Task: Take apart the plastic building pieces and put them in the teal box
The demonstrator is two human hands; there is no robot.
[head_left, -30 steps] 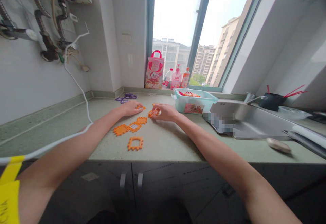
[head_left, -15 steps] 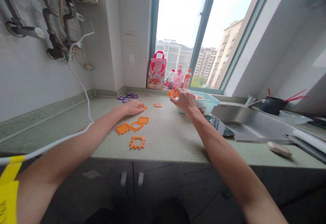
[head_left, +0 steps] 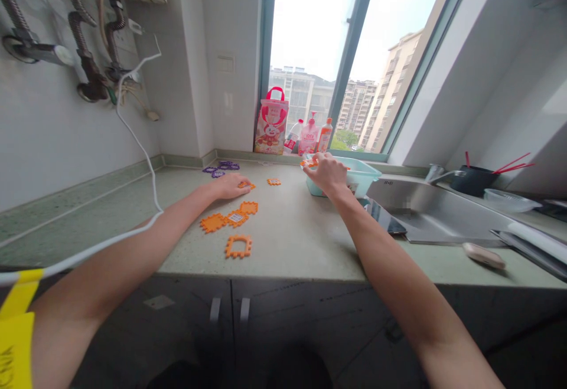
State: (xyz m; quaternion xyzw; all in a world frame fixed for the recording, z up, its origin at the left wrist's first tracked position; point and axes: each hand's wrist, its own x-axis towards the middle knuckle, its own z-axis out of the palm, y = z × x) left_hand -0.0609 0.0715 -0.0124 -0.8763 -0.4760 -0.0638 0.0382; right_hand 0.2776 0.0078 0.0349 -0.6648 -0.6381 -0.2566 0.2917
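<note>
My right hand (head_left: 331,173) pinches an orange toothed interlocking puzzle tile (head_left: 308,163) above the left side of a light teal plastic basket (head_left: 364,180). More orange shows inside the basket, partly behind the hand. On the counter, my left hand (head_left: 231,186) rests with curled fingers on another orange puzzle tile (head_left: 247,186), mostly hidden under it. Nearer to me lie joined orange tiles (head_left: 213,222) and a separate orange frame-shaped tile (head_left: 238,238). A small orange tile (head_left: 273,182) lies between my hands. Purple tiles (head_left: 218,173) are grouped behind my left hand.
A dark flat device (head_left: 386,220) lies between the basket and the steel sink (head_left: 436,232). A pale oblong object (head_left: 484,255) sits near the front edge. A white cable (head_left: 148,159) hangs across my left arm. Bottles and a pink bag (head_left: 271,124) stand by the window.
My right hand has moved slightly right with its orange tile, further over the basket. My left hand stays at the same spot on its tile. The view has shifted a little.
</note>
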